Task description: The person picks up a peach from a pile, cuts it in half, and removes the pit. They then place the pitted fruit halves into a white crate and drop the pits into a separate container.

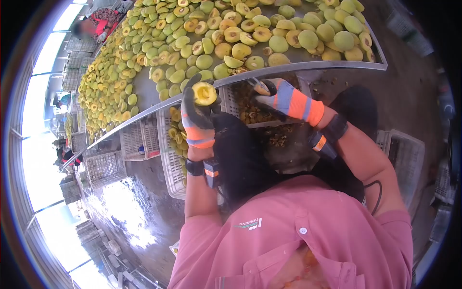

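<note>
My left hand [196,118], in a grey and orange glove, is closed around a halved yellow peach [205,94]. Its cut face is turned up, showing a hollow in the middle with no stone in it. My right hand [281,98], gloved the same way, grips a small pitting knife [260,86] with a thin metal end and a tan part; its exact shape is hard to make out. Both hands are just below the metal edge of a table [308,66]. Many halved peaches [232,34], green-skinned and yellow inside, lie heaped there, some with stones.
Beneath my right hand stands a crate [264,124] of dark stones and scraps. Left of my legs, a white crate [174,166] holds peach halves. Other crates [105,168] stand along the table on a wet floor [139,207]. Another person [103,24] is at the far left.
</note>
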Demonstrator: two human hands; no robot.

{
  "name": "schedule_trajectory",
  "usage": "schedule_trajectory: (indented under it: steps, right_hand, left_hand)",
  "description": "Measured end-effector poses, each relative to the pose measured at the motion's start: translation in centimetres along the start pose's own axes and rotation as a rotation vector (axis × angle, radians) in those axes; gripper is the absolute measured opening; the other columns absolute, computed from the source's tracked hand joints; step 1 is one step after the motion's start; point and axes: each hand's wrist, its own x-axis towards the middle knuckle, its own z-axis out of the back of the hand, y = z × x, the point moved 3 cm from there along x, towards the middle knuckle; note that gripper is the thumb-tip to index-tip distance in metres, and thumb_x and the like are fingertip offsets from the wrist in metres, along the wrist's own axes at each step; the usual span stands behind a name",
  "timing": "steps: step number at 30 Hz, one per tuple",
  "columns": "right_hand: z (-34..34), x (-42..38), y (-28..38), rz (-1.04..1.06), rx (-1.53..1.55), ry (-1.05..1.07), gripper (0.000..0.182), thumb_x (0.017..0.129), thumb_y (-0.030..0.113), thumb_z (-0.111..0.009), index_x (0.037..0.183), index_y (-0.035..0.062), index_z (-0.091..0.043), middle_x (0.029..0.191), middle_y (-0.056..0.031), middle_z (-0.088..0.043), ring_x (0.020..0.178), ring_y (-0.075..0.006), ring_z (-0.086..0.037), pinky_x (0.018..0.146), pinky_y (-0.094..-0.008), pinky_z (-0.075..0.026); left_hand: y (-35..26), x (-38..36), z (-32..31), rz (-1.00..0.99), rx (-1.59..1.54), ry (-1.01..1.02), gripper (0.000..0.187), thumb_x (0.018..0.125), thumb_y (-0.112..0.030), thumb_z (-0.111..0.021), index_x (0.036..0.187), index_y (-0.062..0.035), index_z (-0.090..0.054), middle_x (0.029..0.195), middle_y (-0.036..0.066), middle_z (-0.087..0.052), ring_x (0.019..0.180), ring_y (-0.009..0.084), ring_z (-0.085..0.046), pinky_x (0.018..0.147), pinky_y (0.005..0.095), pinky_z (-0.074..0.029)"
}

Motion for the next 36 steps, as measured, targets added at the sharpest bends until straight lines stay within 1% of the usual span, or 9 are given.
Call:
schedule_trajectory:
  steps: [4, 9, 12, 19, 22, 28, 32, 34, 36]
  right_hand:
    - [-2.4, 0.6, 4.7, 0.393, -0.331, -0.331, 0.022, 0.084, 0.022, -0.062, 0.1, 0.0069, -0.061, 0.08, -0.0124, -0.064, 0.071, -0.028, -0.061, 0.068, -0.0361, -0.048]
    - [-1.1, 2.1, 3.6, -0.042, -0.89, -0.141, 0.034, 0.083, 0.038, -0.058, 0.101, 0.0094, -0.062, 0.08, -0.0162, -0.066, 0.078, -0.0367, -0.063, 0.073, -0.0441, -0.049]
    - [0.5, 1.7, 0.8, -0.134, -0.825, -0.063, 0.031, 0.079, 0.032, -0.064, 0.092, 0.0046, -0.062, 0.086, -0.0169, -0.066, 0.085, -0.0348, -0.063, 0.072, -0.0413, -0.049]
    - [-4.6, 1.3, 5.7, 0.45, -0.429, -0.176, 0.023, 0.077, 0.014, -0.07, 0.094, 0.001, -0.062, 0.082, -0.0136, -0.064, 0.072, -0.0281, -0.059, 0.07, -0.0326, -0.048]
    - [-5.7, 1.7, 6.9, 0.254, -0.176, -0.121, 0.025, 0.077, 0.012, -0.069, 0.098, 0.0013, -0.061, 0.087, -0.0149, -0.064, 0.077, -0.0315, -0.061, 0.072, -0.0337, -0.049]
    - [-7.2, 2.4, 5.7, 0.447, -0.49, -0.093, 0.03, 0.079, 0.014, -0.066, 0.106, 0.0053, -0.059, 0.096, -0.0161, -0.063, 0.083, -0.0351, -0.062, 0.073, -0.0398, -0.051]
    - [-3.6, 4.5, 0.5, 0.141, -0.824, -0.156, 0.031, 0.08, 0.029, -0.066, 0.1, 0.0078, -0.058, 0.086, -0.0177, -0.065, 0.078, -0.0376, -0.062, 0.069, -0.0421, -0.05]
    - [-2.4, 3.6, 0.0, 0.03, -0.947, 0.006, 0.033, 0.08, 0.029, -0.065, 0.102, 0.0067, -0.058, 0.088, -0.0194, -0.065, 0.083, -0.0383, -0.061, 0.073, -0.0429, -0.049]
    - [-2.1, 3.2, -1.4, -0.027, -0.841, 0.069, 0.035, 0.079, 0.029, -0.065, 0.104, 0.0058, -0.058, 0.092, -0.0211, -0.065, 0.088, -0.0389, -0.06, 0.077, -0.0432, -0.048]
  left_hand:
    - [1.3, -1.1, -2.3, -0.981, 1.207, 0.225, 0.031, 0.095, -0.011, -0.044, 0.12, 0.0062, -0.049, 0.12, 0.018, -0.054, 0.11, 0.029, -0.055, 0.093, 0.0395, -0.045]
    - [1.2, -3.1, -2.4, -0.426, 0.359, -0.03, 0.032, 0.099, -0.017, -0.039, 0.122, 0.0018, -0.051, 0.115, 0.01, -0.056, 0.101, 0.0139, -0.052, 0.086, 0.028, -0.045]
    - [0.0, -3.1, 1.2, -0.48, 0.484, -0.166, 0.032, 0.099, -0.019, -0.038, 0.121, 0.001, -0.052, 0.113, 0.01, -0.057, 0.097, 0.0151, -0.054, 0.084, 0.0283, -0.046]
    - [0.6, -3.4, 1.6, -0.673, 0.626, -0.11, 0.03, 0.096, -0.016, -0.042, 0.12, 0.0004, -0.05, 0.115, 0.014, -0.056, 0.103, 0.0227, -0.055, 0.089, 0.0335, -0.046]
    - [0.6, -3.7, -0.1, -0.641, 0.595, -0.104, 0.029, 0.092, -0.008, -0.048, 0.119, 0.0032, -0.047, 0.117, 0.02, -0.055, 0.103, 0.0317, -0.056, 0.088, 0.0378, -0.046]
    - [1.1, -4.1, 0.9, -0.501, 0.338, -0.19, 0.032, 0.085, -0.001, -0.051, 0.116, 0.0049, -0.052, 0.117, 0.022, -0.055, 0.101, 0.0357, -0.055, 0.088, 0.0372, -0.045]
    - [1.3, -3.7, 4.8, -0.518, 0.279, -0.236, 0.035, 0.084, -0.004, -0.054, 0.118, 0.0016, -0.051, 0.109, 0.017, -0.057, 0.098, 0.0318, -0.057, 0.081, 0.0364, -0.049]
    - [0.8, -4.4, 7.1, -0.085, -0.192, -0.405, 0.028, 0.091, -0.018, -0.051, 0.115, -0.0041, -0.053, 0.098, 0.011, -0.06, 0.081, 0.0256, -0.061, 0.064, 0.0311, -0.05]
    - [3.9, -3.8, 14.1, -0.03, -0.076, -0.454, 0.025, 0.091, -0.023, -0.052, 0.111, -0.0089, -0.055, 0.094, 0.009, -0.06, 0.064, 0.0239, -0.061, 0.049, 0.0294, -0.044]
